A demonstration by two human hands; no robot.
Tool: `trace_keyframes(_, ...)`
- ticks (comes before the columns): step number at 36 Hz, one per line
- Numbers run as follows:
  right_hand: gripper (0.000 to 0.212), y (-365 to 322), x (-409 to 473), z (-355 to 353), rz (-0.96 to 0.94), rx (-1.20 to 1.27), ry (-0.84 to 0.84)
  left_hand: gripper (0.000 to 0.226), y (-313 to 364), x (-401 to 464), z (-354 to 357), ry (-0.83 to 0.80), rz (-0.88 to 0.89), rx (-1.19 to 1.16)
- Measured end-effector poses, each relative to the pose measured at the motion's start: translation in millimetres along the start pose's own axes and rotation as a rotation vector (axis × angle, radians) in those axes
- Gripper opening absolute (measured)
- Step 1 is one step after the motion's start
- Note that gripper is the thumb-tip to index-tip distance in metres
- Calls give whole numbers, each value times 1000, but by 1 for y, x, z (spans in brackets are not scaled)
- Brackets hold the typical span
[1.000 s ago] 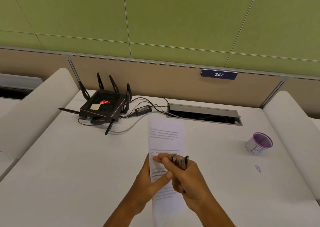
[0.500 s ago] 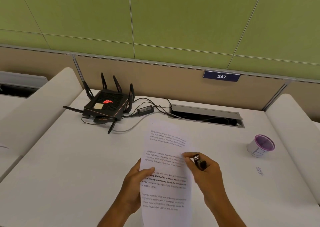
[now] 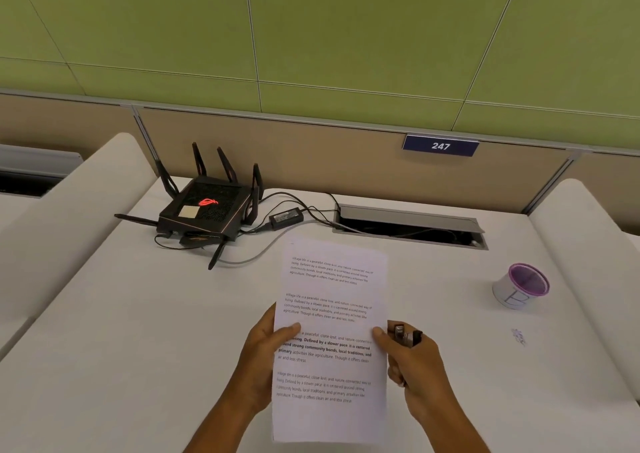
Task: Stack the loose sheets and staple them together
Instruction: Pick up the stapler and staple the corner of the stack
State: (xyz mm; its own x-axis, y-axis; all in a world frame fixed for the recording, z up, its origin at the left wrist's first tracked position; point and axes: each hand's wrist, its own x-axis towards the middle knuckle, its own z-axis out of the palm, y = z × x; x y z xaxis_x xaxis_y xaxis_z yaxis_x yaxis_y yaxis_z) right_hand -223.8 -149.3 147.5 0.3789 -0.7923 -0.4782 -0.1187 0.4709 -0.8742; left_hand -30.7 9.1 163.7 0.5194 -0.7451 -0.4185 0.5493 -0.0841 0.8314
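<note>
The printed sheets (image 3: 330, 342) are held up over the near middle of the desk (image 3: 138, 331); the left hand (image 3: 258, 359) pinches their left edge, thumb on the front; the right hand (image 3: 417, 366) pinches the right edge with its thumb, its fingers curled round a small stapler (image 3: 407, 336); a router (image 3: 204, 210) sits at the far left corner; a purple-rimmed cup (image 3: 523, 286) stands near the right edge.

Both hands held the printed sheets (image 3: 332, 317) above the near edge of the white counter (image 3: 138, 331). The left hand (image 3: 258, 355) pinched the sheets' left edge, thumb on top. The right hand (image 3: 417, 366) pinched their right edge while gripping a small stapler (image 3: 407, 336). A black router (image 3: 204, 208) sat toward the counter's far left corner, a purple-rimmed cup (image 3: 521, 286) near its right edge.
</note>
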Motion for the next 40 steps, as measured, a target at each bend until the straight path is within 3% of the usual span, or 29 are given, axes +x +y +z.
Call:
trace_keyframes(17, 18, 21, 93, 49, 36, 11, 172, 52, -11, 131, -33, 171, 115, 592)
trace_keyframes(30, 28, 20, 204, 80, 45, -174, 228, 52, -15, 247, -52, 201, 95, 756)
trace_keyframes(40, 26, 36, 248, 86, 38, -379, 238, 53, -17, 287, -65, 197, 113, 885)
